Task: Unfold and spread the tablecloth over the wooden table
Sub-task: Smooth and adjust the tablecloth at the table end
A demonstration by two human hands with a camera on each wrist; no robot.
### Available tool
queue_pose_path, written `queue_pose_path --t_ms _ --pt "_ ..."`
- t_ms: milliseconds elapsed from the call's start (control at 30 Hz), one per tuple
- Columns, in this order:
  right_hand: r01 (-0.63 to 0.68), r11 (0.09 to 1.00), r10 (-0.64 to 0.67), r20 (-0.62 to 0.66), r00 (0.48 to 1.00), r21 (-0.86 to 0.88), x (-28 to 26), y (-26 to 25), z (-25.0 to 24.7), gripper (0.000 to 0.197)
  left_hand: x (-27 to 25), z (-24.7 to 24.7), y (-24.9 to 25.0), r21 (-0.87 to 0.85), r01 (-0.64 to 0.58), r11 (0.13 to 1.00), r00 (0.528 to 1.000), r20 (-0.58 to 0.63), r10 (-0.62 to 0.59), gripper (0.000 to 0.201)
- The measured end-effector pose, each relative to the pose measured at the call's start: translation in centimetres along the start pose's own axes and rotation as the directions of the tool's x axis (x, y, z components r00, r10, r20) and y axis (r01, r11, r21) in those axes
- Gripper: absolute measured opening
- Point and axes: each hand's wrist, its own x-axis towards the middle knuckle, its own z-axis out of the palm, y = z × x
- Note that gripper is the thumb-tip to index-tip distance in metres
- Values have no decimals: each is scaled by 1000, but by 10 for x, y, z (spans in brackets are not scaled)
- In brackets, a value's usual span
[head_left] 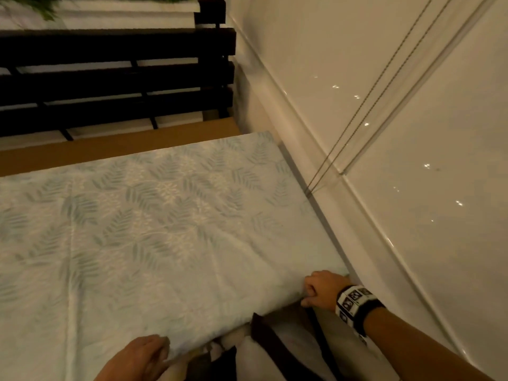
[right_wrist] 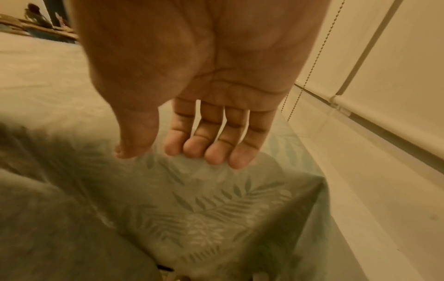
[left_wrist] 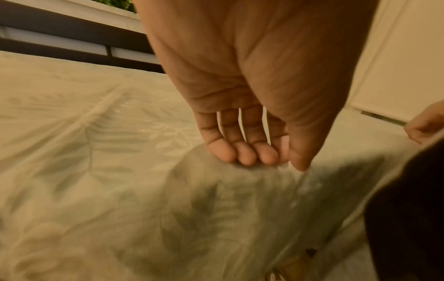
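Head view: both hands, left hand (head_left: 143, 353) and right hand (head_left: 321, 290), pinch the tablecloth (head_left: 154, 224) near edge with curled fingers (right_wrist: 192, 150), probably to tug it square over the bench (head_left: 110, 149).

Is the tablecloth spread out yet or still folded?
Mostly spread: tablecloth lies flat, near edge draped; bare table strip shows beyond.

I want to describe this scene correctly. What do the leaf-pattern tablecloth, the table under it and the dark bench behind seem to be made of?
The tablecloth looks like thin woven fabric, matte, pale with a leaf print: it creases and drapes where both hands hold its edge. The table shows a bare brown strip, smooth and matte, probably wood or a wood-look board. The bench has dark slats, maybe painted wood; the picture leaves this open.
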Motion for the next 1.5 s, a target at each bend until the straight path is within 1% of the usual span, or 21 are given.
queue_pose_path --t_ms 33,67,133,233,367,433,467,567,733,833,900,966,1033,1133,1200,1266,1300,1333,1400,1466,1500 --pt "-3 1000 3 -3 1000 24 2 -3 0 38 5 -8 2 11 27 1000 999 -34 -27 20" --pt "-3 999 3 -10 1000 50 5 -5 -1 37 11 -14 2 -5 17 1000 997 -75 -18 14" --pt "10 996 -6 -38 999 89 16 -10 -5 36 30 -32 -2 -60 86 994 992 -82 -91 25" --pt "51 992 -38 -118 992 115 45 -14 -31 35 80 -67 -14 -8 160 987 986 -44 -161 22" --pt "109 982 -62 -283 957 154 104 -18 -94 15 174 -113 -31 -12 253 967 961 -115 -253 21" --pt "129 972 -51 -359 932 197 143 -20 -131 11 222 -134 -42 -36 337 941 930 -146 -339 5" --pt "140 969 -50 -392 919 203 164 -21 -149 10 245 -143 -49 -36 382 923 910 -156 -383 8" --pt "177 971 -86 -458 885 161 235 -23 -207 12 312 -162 -72 -47 502 864 848 -171 -502 27" --pt "177 979 -95 -532 842 106 345 -24 -304 39 401 -181 -110 -83 624 777 741 -255 -622 39" --pt "147 983 -63 -545 836 112 391 -13 -351 50 439 -191 -130 -59 671 739 706 -253 -662 44" --pt "136 985 -65 -505 861 105 411 -2 -372 48 458 -194 -137 -23 679 734 719 -186 -670 43" --pt "161 978 -81 -471 879 131 422 8 -383 36 470 -193 -139 29 642 766 757 -179 -628 39" --pt "174 973 -76 -499 863 152 429 18 -390 24 475 -190 -134 38 631 775 759 -239 -606 35" --pt "136 978 -30 -543 839 156 431 34 -397 18 477 -182 -121 2 582 813 770 -324 -550 30" --pt "109 976 13 -554 833 186 429 40 -396 18 479 -178 -112 -19 551 834 787 -320 -527 29" --pt "102 972 42 -587 809 211 419 36 -393 17 477 -179 -107 -67 550 833 797 -257 -547 35" --pt "116 968 42 -603 796 220 411 31 -389 22 472 -180 -106 -85 551 830 801 -226 -555 41" --pt "136 965 32 -614 789 225 401 25 -382 30 466 -181 -104 -90 543 835 805 -228 -548 47" --pt "172 963 -4 -623 782 209 370 13 -357 42 441 -179 -97 -89 489 868 821 -289 -492 48" --pt "278 943 -102 -640 762 181 326 5 -311 36 395 -168 -82 -82 360 929 869 -333 -366 39" --pt "343 923 -160 -635 756 176 297 2 -278 31 364 -160 -72 -80 283 956 900 -323 -293 36"
